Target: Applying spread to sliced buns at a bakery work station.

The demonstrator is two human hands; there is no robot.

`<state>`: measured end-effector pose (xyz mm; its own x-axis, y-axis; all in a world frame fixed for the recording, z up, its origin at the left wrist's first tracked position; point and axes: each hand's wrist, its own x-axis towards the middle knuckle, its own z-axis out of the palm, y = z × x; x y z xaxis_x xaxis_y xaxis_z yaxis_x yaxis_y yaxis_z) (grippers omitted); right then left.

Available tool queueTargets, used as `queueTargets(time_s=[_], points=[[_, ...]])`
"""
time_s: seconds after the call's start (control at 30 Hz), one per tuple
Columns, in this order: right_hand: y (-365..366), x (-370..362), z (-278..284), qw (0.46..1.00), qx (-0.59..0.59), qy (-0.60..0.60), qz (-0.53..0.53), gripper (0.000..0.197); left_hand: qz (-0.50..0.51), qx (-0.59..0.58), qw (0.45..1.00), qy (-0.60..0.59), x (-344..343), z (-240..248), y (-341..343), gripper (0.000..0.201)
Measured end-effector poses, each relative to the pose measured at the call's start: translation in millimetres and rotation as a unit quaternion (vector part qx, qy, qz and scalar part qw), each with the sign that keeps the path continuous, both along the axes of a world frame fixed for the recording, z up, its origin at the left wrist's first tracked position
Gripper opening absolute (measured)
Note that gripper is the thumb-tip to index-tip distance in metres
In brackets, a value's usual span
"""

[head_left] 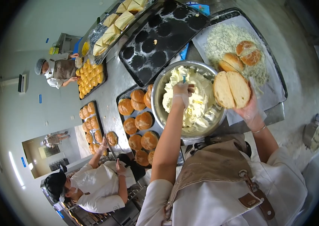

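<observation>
My left hand, in a clear glove, is closed over a large steel bowl of pale whipped cream. It grips a tool, of which only a short bluish bit shows; its kind is hidden. On my right palm, at the bowl's right rim, rests a split bun with its two cut faces up. The gloved fingers of my right hand wrap round its underside. Beyond it, two filled buns lie on white-green shreds on a paper-lined tray.
A dark, flour-dusted baking tray lies behind the bowl. Left of the bowl stands a tray of browned buns. Wrapped sandwiches sit at the far end. One co-worker holds a long knife near a bun; another stands farther off.
</observation>
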<state>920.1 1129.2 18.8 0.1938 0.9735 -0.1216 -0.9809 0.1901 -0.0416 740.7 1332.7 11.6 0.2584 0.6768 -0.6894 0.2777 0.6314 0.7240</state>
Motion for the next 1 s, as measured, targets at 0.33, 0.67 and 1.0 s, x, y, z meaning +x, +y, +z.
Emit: queueTargets(time_s=[0.33,0.67,1.0], points=[[15.1,-6.8,8.9,1.0,-0.017,0.008,-0.021,0.057,-0.042,0.08,0.991,-0.102,-51.7,70.1,-61.1,0.038],[19.7,-54.0,37.8,0.937,-0.072,-0.335,-0.062,0.054,-0.299,0.588,0.714,0.237,-115.6,143.8,-119.4,0.053],[4.1,-78.5,62.6,0.886,0.041,-0.449,-0.105,0.076,-0.441,0.544,0.676,0.232,-165.5,165.9,-147.6,0.063]])
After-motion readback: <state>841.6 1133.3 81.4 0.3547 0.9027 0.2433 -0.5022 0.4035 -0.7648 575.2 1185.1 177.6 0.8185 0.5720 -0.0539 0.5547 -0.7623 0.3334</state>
